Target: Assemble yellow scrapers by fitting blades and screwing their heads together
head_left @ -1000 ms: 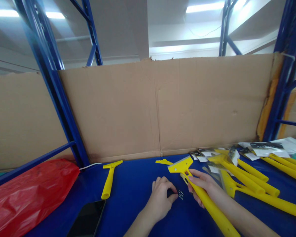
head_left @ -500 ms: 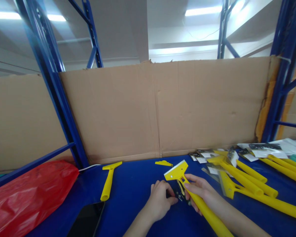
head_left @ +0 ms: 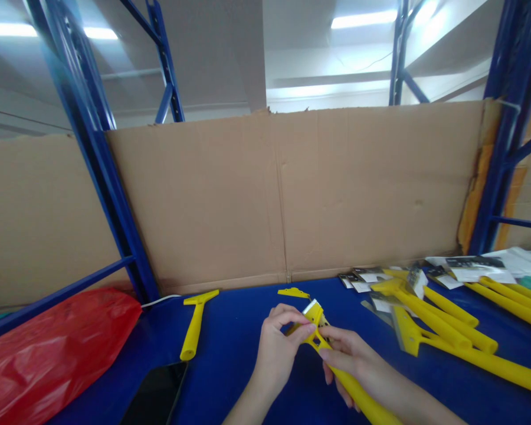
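Observation:
A yellow long-handled scraper (head_left: 353,386) lies at a slant in my right hand (head_left: 351,354), whose fingers wrap round its upper handle. My left hand (head_left: 281,339) is closed at the scraper's head, thumb and forefinger pinched on its left part. Whether a small piece sits between those fingertips is hidden. The head's pale metal edge (head_left: 310,306) shows above the fingers. A dark item with light spots (head_left: 323,321) is partly visible behind the head; its kind is unclear. Beyond the hands, a loose yellow scalloped plate (head_left: 294,293) rests on the blue tabletop (head_left: 239,330).
To the left lie a short yellow scraper handle (head_left: 193,330), a black phone (head_left: 157,392) and red plastic sheeting (head_left: 66,354). Several yellow scrapers (head_left: 451,330) and packets (head_left: 480,268) are piled on the right. A cardboard wall (head_left: 283,195) and blue posts (head_left: 124,218) stand behind.
My left hand has risen from the tabletop to the scraper's head and pinches it. The scraper's head has turned and moved slightly down in my right hand.

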A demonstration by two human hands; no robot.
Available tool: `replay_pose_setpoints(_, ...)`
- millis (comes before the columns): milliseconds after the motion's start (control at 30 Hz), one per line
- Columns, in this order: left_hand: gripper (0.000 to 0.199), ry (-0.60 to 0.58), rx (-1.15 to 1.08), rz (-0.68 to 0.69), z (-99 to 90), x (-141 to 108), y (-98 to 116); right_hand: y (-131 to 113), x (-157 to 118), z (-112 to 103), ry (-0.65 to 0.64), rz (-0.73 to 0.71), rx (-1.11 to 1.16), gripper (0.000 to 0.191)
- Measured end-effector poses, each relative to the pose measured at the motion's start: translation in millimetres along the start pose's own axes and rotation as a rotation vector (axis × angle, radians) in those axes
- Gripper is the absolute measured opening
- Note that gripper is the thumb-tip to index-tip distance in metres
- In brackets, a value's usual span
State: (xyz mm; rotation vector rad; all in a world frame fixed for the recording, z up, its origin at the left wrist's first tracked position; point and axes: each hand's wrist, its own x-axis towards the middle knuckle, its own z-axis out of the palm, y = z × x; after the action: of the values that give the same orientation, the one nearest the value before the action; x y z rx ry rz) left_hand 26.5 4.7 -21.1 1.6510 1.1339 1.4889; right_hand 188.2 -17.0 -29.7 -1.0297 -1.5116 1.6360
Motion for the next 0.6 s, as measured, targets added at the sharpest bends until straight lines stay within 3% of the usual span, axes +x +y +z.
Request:
replay_pose_setpoints(267, 0.005, 0.037, -0.099, -0.1, 0.8, 2.0, -4.8, -2.9, -0.2, 7.5, -0.033, 0.007, -0.048, 0.041)
replay_pose_setpoints(467, 0.021, -0.053, -0.297, -0.46, -6.2, 6.9, 1.0, -2.2, 1.7, 12.2, -0.074, -0.031, -0.135, 0.023)
replay_pose_setpoints(600, 0.036, -0.105, -0.371, -0.622, -16.6, 10.1, 5.8, -1.3, 0.4, 17.7, -0.062, -0.042, -0.204, 0.016)
